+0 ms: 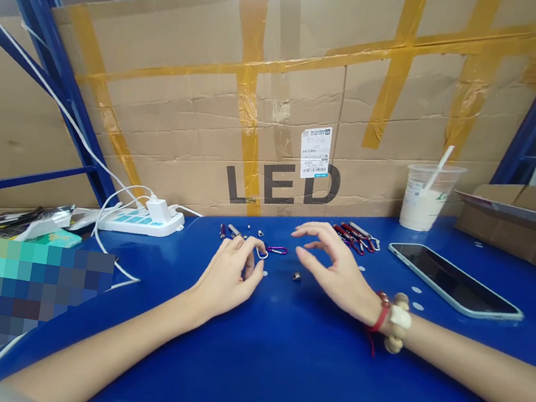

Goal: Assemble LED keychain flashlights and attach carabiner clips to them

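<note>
My left hand point(233, 269) rests on the blue table point(276, 355), fingers curled in a pinch round a small silver carabiner clip point(261, 253). A purple carabiner point(277, 250) lies just beyond it. My right hand point(333, 267) hovers to the right with fingers spread and curved, holding nothing; a red cord and a bead bracelet circle its wrist. A tiny dark metal part point(296, 275) lies between the two hands. Small silver and dark parts point(234, 229) are scattered behind my left hand. A pile of red carabiner keychains point(355, 236) lies behind my right hand.
A phone point(453, 280) lies face up at the right. A plastic cup with a straw point(425, 196) stands by the taped cardboard wall point(281, 110). A white power strip with a charger point(143, 218) and cables sits at the left. Blue shelf posts flank both sides.
</note>
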Demonstrator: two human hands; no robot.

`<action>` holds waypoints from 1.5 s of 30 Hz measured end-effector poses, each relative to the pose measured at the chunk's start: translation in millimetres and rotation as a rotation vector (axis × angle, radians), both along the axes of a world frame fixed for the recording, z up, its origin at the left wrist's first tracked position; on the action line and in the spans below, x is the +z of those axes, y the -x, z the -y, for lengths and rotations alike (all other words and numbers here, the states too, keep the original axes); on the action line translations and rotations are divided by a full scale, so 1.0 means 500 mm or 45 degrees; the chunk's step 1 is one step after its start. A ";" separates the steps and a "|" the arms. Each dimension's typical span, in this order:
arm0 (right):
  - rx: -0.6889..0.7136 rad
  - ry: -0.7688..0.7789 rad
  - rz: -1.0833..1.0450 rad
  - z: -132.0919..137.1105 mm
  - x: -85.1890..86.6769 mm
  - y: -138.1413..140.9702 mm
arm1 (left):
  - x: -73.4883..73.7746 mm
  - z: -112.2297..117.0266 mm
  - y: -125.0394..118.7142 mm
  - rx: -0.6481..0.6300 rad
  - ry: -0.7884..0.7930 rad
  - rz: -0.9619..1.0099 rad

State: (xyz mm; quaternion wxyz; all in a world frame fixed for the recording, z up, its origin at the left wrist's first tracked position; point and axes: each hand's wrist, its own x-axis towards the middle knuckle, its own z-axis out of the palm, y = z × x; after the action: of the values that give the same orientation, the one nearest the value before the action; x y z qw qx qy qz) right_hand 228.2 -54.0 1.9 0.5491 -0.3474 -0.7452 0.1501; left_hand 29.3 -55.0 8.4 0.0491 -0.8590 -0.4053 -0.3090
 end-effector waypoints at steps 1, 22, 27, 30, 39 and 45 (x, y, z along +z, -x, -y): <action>0.077 0.189 -0.175 -0.007 0.001 -0.002 | -0.001 -0.001 0.000 0.003 0.023 -0.001; 0.837 1.565 -0.918 -0.007 0.025 -0.008 | -0.011 -0.008 0.002 -0.012 0.285 -0.114; 0.874 1.627 -0.829 0.001 0.024 -0.007 | -0.012 -0.007 0.001 -0.039 0.282 -0.142; 0.921 1.643 -0.773 0.004 0.021 -0.008 | -0.015 -0.006 0.001 -0.037 0.288 -0.106; 0.912 1.678 -0.698 0.011 0.027 -0.004 | -0.023 -0.006 0.001 -0.037 0.304 -0.004; 0.916 1.687 -0.669 0.015 0.033 -0.005 | -0.025 -0.005 0.001 -0.083 0.327 -0.025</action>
State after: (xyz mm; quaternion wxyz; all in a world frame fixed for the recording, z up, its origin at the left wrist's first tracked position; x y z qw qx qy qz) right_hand 230.6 -61.6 18.6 0.3038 -0.2928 -0.4135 0.8068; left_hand 28.7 -52.7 -4.1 -0.0675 -0.8738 -0.4130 -0.2478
